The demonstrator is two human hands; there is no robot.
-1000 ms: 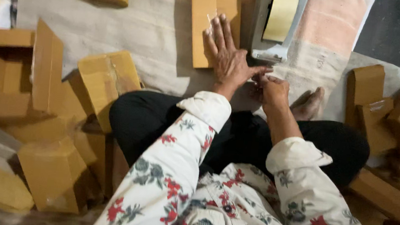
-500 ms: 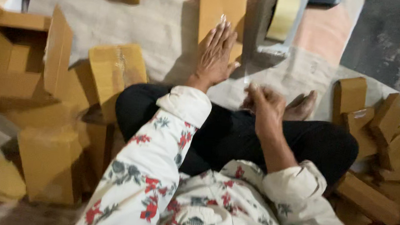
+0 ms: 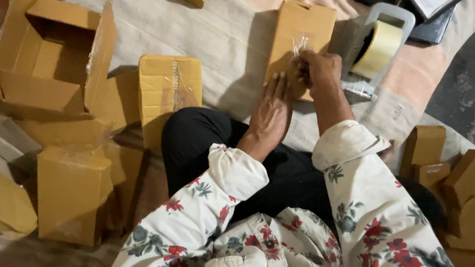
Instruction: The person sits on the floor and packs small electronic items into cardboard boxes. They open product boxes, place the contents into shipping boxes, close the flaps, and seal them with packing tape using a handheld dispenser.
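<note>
Tape strip pinched in right hand grip over flat box; left hand open, pressing.

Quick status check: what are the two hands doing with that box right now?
Left hand flat on the small cardboard box. Right hand pinching a clear tape strip over it. Tape dispenser beside; nothing blocking.

I sit cross-legged, both floral-sleeved forearms stretched forward over my knees. My left hand lies flat, palm down, fingers straight and together. My right hand sits just beyond and beside it, wrist bent, fingers curled, thumb and fingertips pinched shut at the left hand's fingertips.
</note>
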